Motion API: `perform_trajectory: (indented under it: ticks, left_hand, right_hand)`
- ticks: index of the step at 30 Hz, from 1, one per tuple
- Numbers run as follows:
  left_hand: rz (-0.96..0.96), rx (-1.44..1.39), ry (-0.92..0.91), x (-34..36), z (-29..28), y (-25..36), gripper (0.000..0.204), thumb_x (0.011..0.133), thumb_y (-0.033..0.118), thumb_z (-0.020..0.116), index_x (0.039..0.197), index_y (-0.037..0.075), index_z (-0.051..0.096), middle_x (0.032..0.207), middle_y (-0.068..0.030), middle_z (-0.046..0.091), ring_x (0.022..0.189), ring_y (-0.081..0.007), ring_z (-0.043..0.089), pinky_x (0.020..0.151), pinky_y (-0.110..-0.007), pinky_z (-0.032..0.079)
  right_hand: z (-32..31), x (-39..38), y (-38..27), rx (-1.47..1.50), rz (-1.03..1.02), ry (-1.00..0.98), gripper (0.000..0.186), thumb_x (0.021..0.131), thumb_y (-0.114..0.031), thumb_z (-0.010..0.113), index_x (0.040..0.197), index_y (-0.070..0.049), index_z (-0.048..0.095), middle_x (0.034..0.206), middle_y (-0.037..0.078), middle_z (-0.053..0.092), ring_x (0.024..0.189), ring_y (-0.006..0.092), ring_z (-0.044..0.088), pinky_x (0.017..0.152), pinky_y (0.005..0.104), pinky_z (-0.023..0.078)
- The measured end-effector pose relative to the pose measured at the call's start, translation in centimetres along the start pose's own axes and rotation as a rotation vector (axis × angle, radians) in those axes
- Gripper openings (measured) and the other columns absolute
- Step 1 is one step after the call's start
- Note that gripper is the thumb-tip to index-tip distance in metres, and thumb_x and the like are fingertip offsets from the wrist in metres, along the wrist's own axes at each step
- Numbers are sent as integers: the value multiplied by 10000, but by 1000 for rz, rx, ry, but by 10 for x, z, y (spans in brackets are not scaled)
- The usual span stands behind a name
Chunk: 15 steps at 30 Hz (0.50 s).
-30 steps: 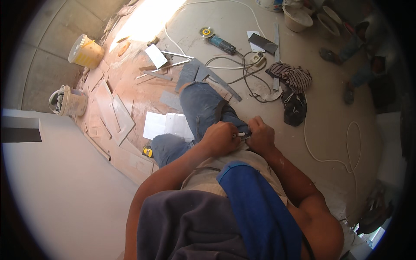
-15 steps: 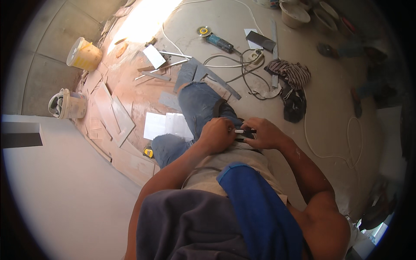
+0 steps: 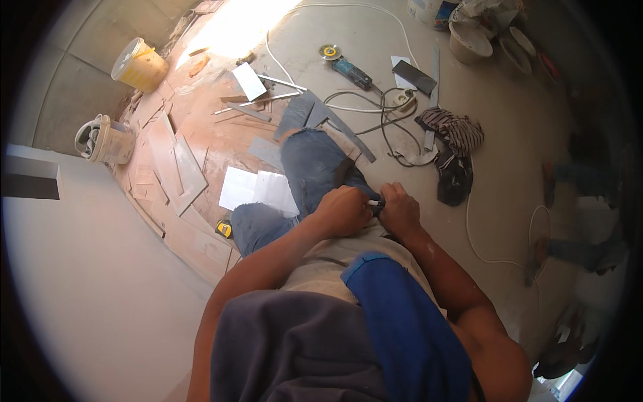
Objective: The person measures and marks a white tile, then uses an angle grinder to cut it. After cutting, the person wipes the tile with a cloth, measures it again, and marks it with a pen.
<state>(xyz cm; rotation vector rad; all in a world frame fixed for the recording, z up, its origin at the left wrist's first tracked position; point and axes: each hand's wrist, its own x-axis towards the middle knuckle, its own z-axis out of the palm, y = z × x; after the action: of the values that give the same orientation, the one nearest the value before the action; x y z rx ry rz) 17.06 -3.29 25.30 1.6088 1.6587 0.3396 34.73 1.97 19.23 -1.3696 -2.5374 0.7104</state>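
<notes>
Close together over my lap, both hands are closed around a slim black-and-white pen-like thing point(image 3: 375, 202). My left hand point(image 3: 343, 212) is curled with its fingertips at the white end. At the dark end, my right hand point(image 3: 400, 209) pinches with bent fingers. Most of the thing is hidden by my fingers, so its exact kind is unclear. Just beyond the hands is my raised knee in blue jeans point(image 3: 313, 161). White sheets point(image 3: 258, 190) lie on the floor between my legs, with a yellow tape measure point(image 3: 224, 228) beside my left knee.
Ahead lies an angle grinder point(image 3: 351, 72) with looped cords and a socket block point(image 3: 404, 100). Tile offcuts point(image 3: 191, 175) and two buckets point(image 3: 140, 65) are at left. A striped cloth point(image 3: 452, 128) lies at right, where another person's legs point(image 3: 586, 175) show dimly.
My hands have drawn closer together, covering more of the pen-like thing. The view has shifted slightly. At right, the other person's legs have moved nearer.
</notes>
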Motion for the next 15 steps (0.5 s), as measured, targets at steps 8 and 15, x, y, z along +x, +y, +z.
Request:
perform_trajectory:
  ticks: [8,15]
  left_hand:
    - [-306,-796,237,-24,-53,-27,283,893,293,693,901,11,716,826,-98,715,730,-182,656,694,-345,513]
    - [-507,-1196,233,-52,-19,-89,267,915,306,703,904,41,669,803,-63,675,700,-140,638,635,-288,504]
  right_hand:
    - [8,5,5,130,-72,82,157,752,-8,621,888,-66,569,833,150,624,771,406,645,660,512,495]
    - [10,5,-1,-52,-124,67,224,718,21,633,905,-81,561,949,131,630,809,373,657,647,485,498]
